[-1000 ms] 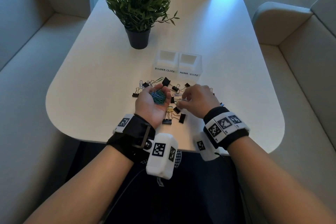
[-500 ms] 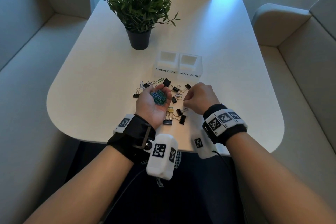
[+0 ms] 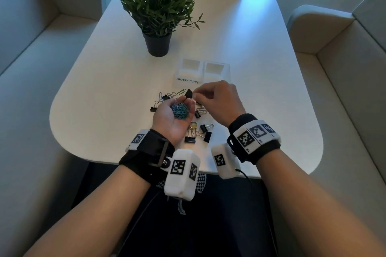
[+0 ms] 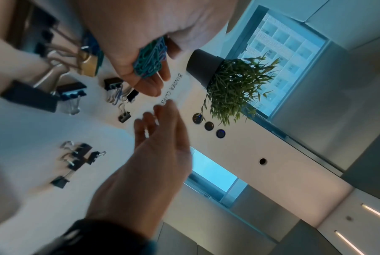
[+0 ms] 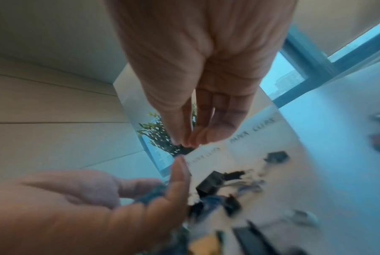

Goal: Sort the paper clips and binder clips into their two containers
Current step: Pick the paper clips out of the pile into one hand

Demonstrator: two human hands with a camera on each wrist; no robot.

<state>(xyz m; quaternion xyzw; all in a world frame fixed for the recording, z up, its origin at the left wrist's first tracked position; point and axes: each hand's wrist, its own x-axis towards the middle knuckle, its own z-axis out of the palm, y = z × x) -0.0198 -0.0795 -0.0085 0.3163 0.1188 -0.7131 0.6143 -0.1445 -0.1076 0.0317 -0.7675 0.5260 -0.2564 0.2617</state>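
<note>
My left hand [image 3: 167,120] lies palm up over the table, fingers cupped round a heap of blue and green paper clips [image 3: 180,111], also seen in the left wrist view [image 4: 151,57]. My right hand [image 3: 217,100] hovers just past the left fingertips, thumb and fingertips [image 5: 184,143] pinched together; what they pinch is too small to make out. A black binder clip [image 3: 189,93] lies right beside that pinch. Two clear containers stand behind: the one labelled BINDER CLIPS [image 3: 188,69], and the other [image 3: 216,69] with its label hidden by my right hand.
Loose binder clips [image 3: 190,139] and a yellow one [image 3: 193,126] lie near my wrists, more [image 3: 153,108] to the left with stray paper clips [image 3: 181,92]. A potted plant [image 3: 157,46] stands behind the containers. Sofas flank the white table [image 3: 104,110].
My right hand has lifted off the table and moved up and left to the left hand's fingertips. The left hand has kept its place with the paper clips.
</note>
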